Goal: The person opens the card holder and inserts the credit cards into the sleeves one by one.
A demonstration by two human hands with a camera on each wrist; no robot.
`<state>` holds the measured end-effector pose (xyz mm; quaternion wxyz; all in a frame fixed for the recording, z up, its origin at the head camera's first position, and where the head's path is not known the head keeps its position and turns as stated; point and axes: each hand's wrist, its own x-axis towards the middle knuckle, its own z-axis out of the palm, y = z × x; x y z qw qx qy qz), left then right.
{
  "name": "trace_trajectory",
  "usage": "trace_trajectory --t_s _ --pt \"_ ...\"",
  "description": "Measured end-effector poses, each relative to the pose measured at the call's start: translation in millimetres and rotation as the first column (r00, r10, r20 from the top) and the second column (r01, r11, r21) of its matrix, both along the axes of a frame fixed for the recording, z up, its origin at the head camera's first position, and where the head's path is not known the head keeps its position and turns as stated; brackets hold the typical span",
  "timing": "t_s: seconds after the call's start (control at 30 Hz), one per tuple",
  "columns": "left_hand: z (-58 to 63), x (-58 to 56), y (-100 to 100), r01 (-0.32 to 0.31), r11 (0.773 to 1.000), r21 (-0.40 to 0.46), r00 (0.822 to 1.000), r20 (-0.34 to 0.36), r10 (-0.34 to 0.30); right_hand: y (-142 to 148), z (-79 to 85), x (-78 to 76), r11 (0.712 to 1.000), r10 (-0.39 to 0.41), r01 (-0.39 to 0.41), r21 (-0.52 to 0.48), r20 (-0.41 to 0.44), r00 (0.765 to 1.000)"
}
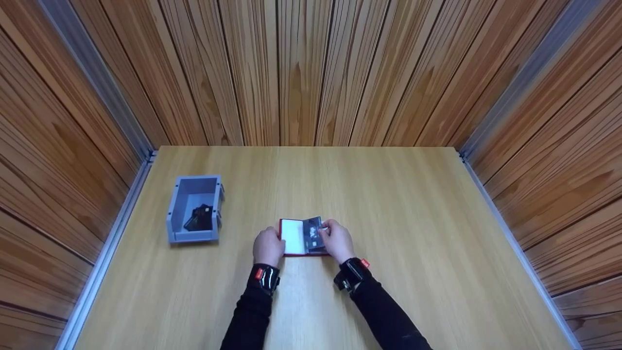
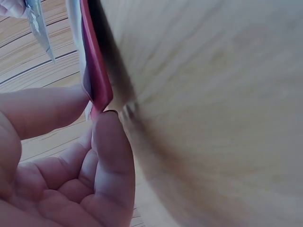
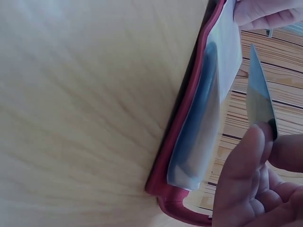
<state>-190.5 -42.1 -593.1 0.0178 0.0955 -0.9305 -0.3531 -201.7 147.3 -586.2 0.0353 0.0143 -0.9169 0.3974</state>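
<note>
Red edges a small open book between the left hand and the right hand in the head view; a grey bin of dark things sits left on the wooden table. In the left wrist view, the left hand pinches the book's corner. In the right wrist view, the right hand pinches a thin card near the book.

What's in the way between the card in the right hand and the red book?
Nothing that I can see. The right hand pinches the card just above the open red book, with only a gap between. The left hand grips the book's left edge, off to the side.
</note>
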Motion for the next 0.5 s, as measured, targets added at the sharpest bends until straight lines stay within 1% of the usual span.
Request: trace_trajectory --t_s 0.13,0.2,0.3,0.5 --pt "-1.8 0.8 -0.3 0.000 1.000 -0.001 1.000 -0.021 0.000 0.0 -0.8 -1.3 1.000 -0.019 0.018 0.025 0.059 0.998" --pt "-2.4 0.9 -0.3 -0.002 1.000 0.001 1.000 -0.030 0.002 -0.2 -1.3 -1.7 0.999 -0.017 0.014 0.036 0.074 0.997" --pt "-3.1 0.3 -0.3 -0.005 1.000 0.003 0.999 -0.034 0.005 -0.8 -2.1 -2.0 0.999 -0.007 0.003 0.050 0.082 0.997" --pt "-2.9 -1.1 -0.6 -0.005 1.000 0.010 1.000 -0.009 0.005 -2.1 -4.1 -3.5 0.996 0.006 -0.014 0.092 0.086 0.996"
